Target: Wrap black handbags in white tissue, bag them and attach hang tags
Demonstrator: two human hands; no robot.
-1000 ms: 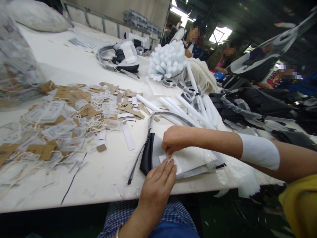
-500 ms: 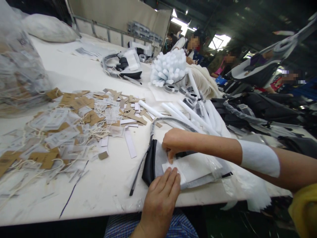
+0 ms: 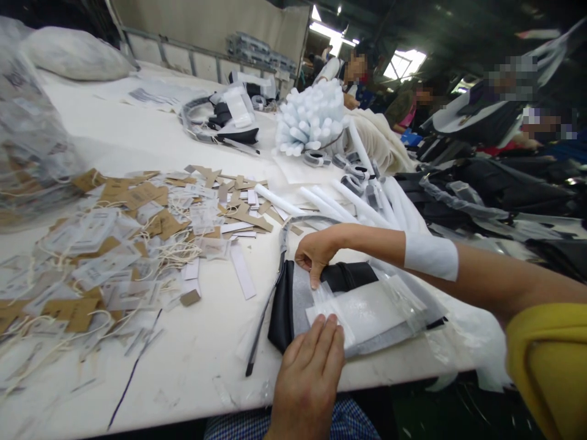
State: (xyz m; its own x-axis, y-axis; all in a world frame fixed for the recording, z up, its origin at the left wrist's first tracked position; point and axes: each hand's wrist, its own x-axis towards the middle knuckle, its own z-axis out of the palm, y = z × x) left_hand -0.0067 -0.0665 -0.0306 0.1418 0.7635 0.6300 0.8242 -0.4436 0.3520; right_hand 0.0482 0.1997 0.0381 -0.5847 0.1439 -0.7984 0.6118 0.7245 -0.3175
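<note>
My left hand (image 3: 309,366) lies flat, fingers together and stretched out, on the near end of a white packet in clear plastic (image 3: 371,308). Under the packet is a black bag (image 3: 280,308) with a grey, paper-like sheet (image 3: 301,299) on it and a strap wrapped in clear film (image 3: 285,235) arching behind. At the packet's upper left corner, my right hand (image 3: 316,253) has its fingers curled and its thumb pointing down, pinching the clear plastic film (image 3: 324,294). A white band (image 3: 431,256) is round my right forearm.
Paper tags with strings (image 3: 151,232) are heaped on the left beside a large clear bag (image 3: 32,134). White foam tubes (image 3: 362,205) lie behind the bag, near a bundle of tubes (image 3: 309,119). Another wrapped bag (image 3: 233,119) sits farther back. Co-workers (image 3: 351,76) are at the far right.
My right hand has drawn up a little from the packet, with clear film now raised under its thumb. My left hand still presses on the packet. The view has shifted slightly.
</note>
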